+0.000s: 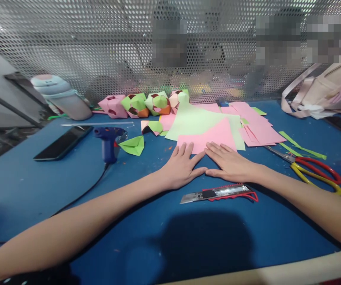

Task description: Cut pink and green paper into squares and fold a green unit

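Plainly, we see both hands laid flat near the centre of the frame, palms down and fingers spread, neither one pinching anything. The pink sheet point(215, 136) lies just beyond them, towards the top of the frame, its near edge under the fingertips of the left hand point(182, 164) and the right hand point(230, 162). The thumbs point inward, their tips meeting or nearly so; we cannot tell which. Under the pink sheet we find a larger pale green sheet point(200, 114), and to its right a stack of pink paper point(259, 126).

Below the hands, at lower centre, we have a craft knife point(220, 192) with its blade end to the left. At right of frame lie scissors point(309, 162) with red and yellow handles. Left of centre we see a folded green piece point(133, 145) beside a blue glue gun point(108, 146), while folded paper balls point(135, 105) line the upper middle.
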### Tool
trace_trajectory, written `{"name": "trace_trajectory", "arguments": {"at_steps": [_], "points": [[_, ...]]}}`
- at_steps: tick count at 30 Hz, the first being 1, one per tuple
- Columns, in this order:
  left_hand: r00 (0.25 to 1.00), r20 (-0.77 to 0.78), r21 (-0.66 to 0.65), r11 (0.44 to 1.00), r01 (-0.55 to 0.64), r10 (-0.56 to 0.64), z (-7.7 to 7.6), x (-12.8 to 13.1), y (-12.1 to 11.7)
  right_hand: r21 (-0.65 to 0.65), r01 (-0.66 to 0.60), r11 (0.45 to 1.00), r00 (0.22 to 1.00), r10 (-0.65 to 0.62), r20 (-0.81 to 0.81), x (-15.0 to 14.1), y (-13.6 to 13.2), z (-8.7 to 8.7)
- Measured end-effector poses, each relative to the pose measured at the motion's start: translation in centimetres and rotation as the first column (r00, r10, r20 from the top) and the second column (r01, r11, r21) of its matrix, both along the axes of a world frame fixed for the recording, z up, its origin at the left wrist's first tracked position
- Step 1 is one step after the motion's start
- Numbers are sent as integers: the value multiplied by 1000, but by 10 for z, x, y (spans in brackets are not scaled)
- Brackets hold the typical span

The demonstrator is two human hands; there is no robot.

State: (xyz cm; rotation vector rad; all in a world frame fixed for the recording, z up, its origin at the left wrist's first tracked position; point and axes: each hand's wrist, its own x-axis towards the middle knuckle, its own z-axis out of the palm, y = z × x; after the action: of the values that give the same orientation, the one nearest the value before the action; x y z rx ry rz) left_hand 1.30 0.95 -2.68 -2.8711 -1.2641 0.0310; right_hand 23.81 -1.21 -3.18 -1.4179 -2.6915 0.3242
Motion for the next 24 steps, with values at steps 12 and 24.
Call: {"name": "trace_trajectory", "arguments": {"at_steps": [12,24], "points": [[999,27,-31,999,-17,18,0,-31,19,40,316,948,948,-317,26,4,-1,-5],[994,75,51,996,74,-78,-1,-18,19,0,116,993,993,-116,16,2,-10,3]]}}
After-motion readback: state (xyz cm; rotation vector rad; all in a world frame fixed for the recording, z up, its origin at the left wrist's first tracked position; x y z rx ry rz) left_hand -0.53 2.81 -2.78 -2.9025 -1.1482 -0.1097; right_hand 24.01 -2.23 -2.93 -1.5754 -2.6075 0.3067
